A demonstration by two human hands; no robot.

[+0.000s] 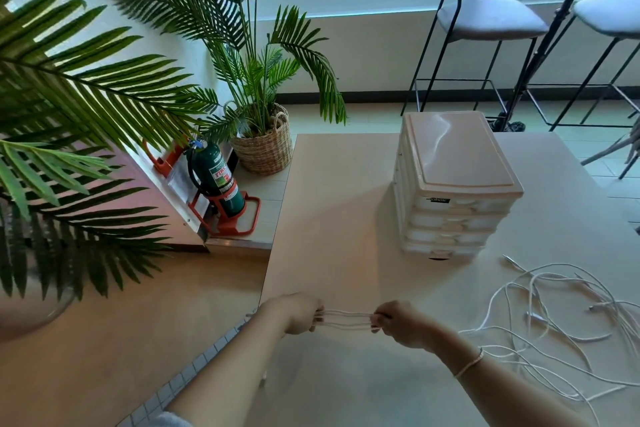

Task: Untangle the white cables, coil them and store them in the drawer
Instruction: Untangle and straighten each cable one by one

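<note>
White cable (347, 319) stretched taut btwn left hand (298, 314) & right hand (401, 322).

Head camera looks forward and down, close over the table (346, 184).

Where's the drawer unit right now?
Head view, right of centre: the drawer unit stands on the table, beyond the loose white cables, drawers closed.
</note>
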